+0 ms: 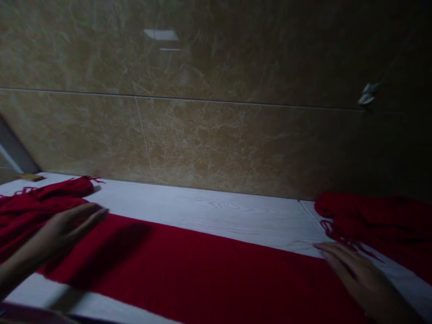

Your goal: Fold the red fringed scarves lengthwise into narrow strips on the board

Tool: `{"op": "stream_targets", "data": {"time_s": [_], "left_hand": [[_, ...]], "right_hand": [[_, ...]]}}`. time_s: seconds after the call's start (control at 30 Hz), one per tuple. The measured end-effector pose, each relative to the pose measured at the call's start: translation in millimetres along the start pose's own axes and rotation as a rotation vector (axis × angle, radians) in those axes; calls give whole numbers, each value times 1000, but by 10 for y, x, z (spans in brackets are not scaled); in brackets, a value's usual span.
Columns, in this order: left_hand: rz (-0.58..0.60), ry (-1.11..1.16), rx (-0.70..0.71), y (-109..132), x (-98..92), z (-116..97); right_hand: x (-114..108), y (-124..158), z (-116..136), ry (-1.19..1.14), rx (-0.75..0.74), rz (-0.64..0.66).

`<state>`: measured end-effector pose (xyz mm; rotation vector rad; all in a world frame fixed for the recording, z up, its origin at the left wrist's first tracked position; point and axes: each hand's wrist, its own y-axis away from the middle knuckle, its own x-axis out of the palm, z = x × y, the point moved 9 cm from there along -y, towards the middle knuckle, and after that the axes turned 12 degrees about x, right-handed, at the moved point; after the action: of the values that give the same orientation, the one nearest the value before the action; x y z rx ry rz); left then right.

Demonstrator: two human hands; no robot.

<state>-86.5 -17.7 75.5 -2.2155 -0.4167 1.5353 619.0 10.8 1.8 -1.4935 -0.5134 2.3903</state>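
Observation:
A long red scarf lies spread flat across the white wood-grain surface. My left hand is over its left part, fingers stretched out and holding nothing, and casts a shadow on the cloth. At the scarf's right end, my right hand has its fingers extended together near the upper edge. It appears to rest on or just above the fabric; I cannot tell which. Beside my left hand is a crumpled red fringed cloth. Whether it joins the flat scarf is hidden.
Another bunched red fringed cloth lies at the right. Behind the white tabletop rises a brown marbled tile wall with a small light-coloured fitting. A small tan block and a grey post stand at the far left.

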Motion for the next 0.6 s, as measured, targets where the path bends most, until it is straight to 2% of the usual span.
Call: {"op": "stream_targets", "data": {"time_s": [0.07, 0.13, 0.17, 0.23, 0.33, 0.43, 0.53, 0.6], "left_hand": [[251, 201, 163, -300, 572, -493], [379, 287, 294, -488, 986, -880], [424, 317, 330, -541, 1152, -982], [495, 374, 359, -569, 1409, -1016], [517, 454, 369, -504, 1566, -867], [482, 487, 359, -432, 1535, -762], [470, 517, 279, -468, 1531, -721], [451, 536, 196, -598, 1581, -660]], "right_hand": [[250, -238, 392, 11, -41, 99], [490, -354, 632, 50, -66, 148], [583, -369, 681, 68, -73, 155], [690, -338, 684, 87, -95, 137], [721, -248, 598, 82, -135, 116], [709, -293, 474, 72, -65, 150], [759, -528, 347, 137, 75, 239], [809, -773, 333, 162, 101, 285]]}}
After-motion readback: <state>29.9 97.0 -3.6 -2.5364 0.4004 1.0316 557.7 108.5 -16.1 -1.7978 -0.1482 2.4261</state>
